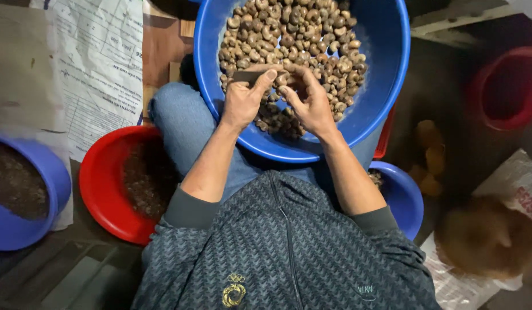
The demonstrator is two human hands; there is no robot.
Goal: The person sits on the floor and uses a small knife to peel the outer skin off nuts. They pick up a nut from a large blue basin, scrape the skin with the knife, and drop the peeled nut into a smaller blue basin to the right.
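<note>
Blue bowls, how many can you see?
3: the big blue bowl of nuts on the lap, a blue bowl far left, another blue bowl by the right elbow. More may be hidden.

Shows a dark floor (449,143) carrying a printed paper sheet (99,69) at the upper left, with a violet-blue bowl (56,172) of dark crumbly matter partly on the sheet's lower edge and a red basin (96,172) of dark brown bits just beside that bowl. Holds a smaller blue bowl (406,198) to the right, close against the seated person's side, and a red tub (507,86) well apart at the upper right, blurred. Bears a white printed sack (510,183) at the lower right, under a blurred brown heap (484,235).
</note>
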